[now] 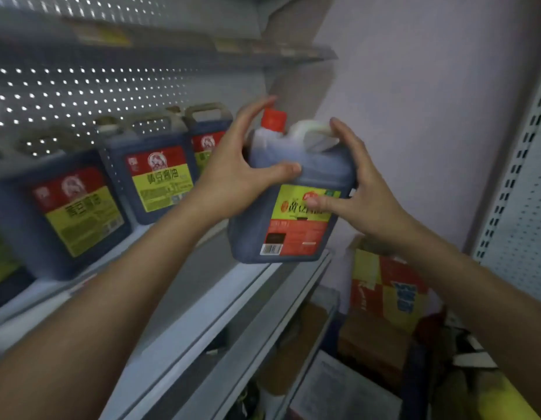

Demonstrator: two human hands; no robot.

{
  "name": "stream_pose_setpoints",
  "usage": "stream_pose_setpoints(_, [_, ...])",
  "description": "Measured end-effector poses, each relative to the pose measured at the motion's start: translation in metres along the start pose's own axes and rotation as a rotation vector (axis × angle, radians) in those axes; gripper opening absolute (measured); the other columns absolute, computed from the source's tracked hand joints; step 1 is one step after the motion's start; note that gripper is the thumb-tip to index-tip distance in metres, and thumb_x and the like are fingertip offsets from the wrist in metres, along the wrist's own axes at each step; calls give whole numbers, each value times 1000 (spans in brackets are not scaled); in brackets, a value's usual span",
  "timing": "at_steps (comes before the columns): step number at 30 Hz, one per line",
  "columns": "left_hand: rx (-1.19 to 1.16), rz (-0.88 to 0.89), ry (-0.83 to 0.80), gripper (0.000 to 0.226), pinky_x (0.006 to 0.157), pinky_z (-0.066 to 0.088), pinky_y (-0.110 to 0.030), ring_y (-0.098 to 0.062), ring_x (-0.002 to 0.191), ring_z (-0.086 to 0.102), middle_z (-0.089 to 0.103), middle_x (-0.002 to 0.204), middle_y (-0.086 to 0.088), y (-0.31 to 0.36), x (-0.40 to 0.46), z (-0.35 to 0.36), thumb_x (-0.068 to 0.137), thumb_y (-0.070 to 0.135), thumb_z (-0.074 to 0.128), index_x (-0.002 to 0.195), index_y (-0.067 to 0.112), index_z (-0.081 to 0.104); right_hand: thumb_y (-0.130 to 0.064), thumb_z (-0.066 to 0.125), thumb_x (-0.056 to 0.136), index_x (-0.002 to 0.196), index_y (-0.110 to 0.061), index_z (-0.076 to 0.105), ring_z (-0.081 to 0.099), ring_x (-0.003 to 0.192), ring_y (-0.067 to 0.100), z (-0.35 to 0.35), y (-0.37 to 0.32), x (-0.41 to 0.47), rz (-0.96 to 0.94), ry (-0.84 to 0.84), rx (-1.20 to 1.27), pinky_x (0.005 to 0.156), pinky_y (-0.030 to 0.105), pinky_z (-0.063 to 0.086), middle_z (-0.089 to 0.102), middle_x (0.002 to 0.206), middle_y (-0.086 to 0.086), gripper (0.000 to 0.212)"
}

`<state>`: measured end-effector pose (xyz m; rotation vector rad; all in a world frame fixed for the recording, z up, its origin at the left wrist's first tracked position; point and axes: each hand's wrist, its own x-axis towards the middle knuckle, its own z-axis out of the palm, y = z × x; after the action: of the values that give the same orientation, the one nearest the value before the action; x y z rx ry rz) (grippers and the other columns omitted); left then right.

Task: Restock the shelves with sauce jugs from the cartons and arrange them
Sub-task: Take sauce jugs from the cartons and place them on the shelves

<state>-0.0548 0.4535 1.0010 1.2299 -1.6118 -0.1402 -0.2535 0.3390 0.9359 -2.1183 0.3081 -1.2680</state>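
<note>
A dark sauce jug (293, 225) with a red cap, white handle and yellow-and-red label stands tilted at the right end of the grey metal shelf (208, 280). My left hand (242, 168) grips its left shoulder, thumb across the front. My right hand (357, 189) holds its right side, fingers over the handle, thumb on the label. Three similar jugs line the shelf to the left: one (63, 213) nearest, a second (154, 174) in the middle, a third (207, 137) just behind my left hand.
A perforated back panel (81, 86) rises behind the jugs, with another shelf (172, 47) above. Lower shelves (263, 328) step out below. A red-and-yellow carton (387, 289) and brown cartons (369, 353) sit on the floor at the right, beside a white perforated upright (517, 207).
</note>
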Motion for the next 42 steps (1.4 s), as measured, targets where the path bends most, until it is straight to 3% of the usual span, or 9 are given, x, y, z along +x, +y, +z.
stream_pose_setpoints(2, [-10,-2,-19,87,95,59,-35,-5,117,63,57,138,9,-1,-10,-15,78,24,87,150,38,40,-21,85,82,161,-19,21,40,144,5,15,-11,0,-17,0,-29,110,38,50,31,161,-11,102])
stream_pose_setpoints(6, [10,-3,16,86,99,56,-40,-5,118,62,56,134,15,-12,-29,-49,78,22,87,150,34,40,-15,85,82,160,-20,24,47,139,4,47,-30,5,-10,9,8,105,33,52,35,159,-10,99])
stream_pose_setpoints(11, [12,-73,73,80,100,55,-43,-7,116,64,65,130,10,-28,-29,-77,69,43,89,138,32,50,-24,89,78,157,-35,30,46,141,11,73,-40,25,-26,19,-10,109,45,50,38,158,-11,100])
stream_pose_setpoints(16, [42,2,50,68,96,54,-43,-6,114,62,64,124,13,-36,-36,-68,75,49,83,132,32,51,-10,86,74,156,-30,34,49,136,2,81,-42,17,13,83,49,97,20,53,44,154,-14,99])
stream_pose_setpoints(19, [61,-16,-80,89,100,51,-34,-5,125,54,52,135,12,-50,-42,-57,68,56,87,140,40,38,-14,85,74,154,-31,36,50,133,-3,79,-30,4,53,81,32,97,17,52,47,149,-25,95])
stream_pose_setpoints(21, [80,-9,-121,94,100,47,-25,0,128,49,47,140,14,-63,-41,-50,70,46,89,145,42,32,-17,85,72,152,-33,38,51,132,-4,77,-19,2,70,73,18,97,17,52,48,147,-26,95])
stream_pose_setpoints(27, [56,23,-23,81,101,48,-28,4,127,47,47,135,20,-88,-11,-34,75,39,88,141,41,40,-18,86,74,154,-39,36,46,140,2,60,13,29,97,27,-5,104,26,52,42,155,-21,97])
stream_pose_setpoints(32, [22,25,-39,109,107,38,-20,18,134,32,31,136,46,-109,29,-27,79,33,87,155,58,14,-15,87,79,154,-46,36,48,141,11,44,45,65,140,8,65,106,47,53,42,157,-16,96])
stream_pose_setpoints(42, [121,96,12,76,104,50,-30,4,121,51,46,130,14,-154,127,13,83,36,82,144,57,43,-20,85,77,151,-46,41,55,133,11,1,132,150,119,-13,78,98,47,58,47,152,-17,90])
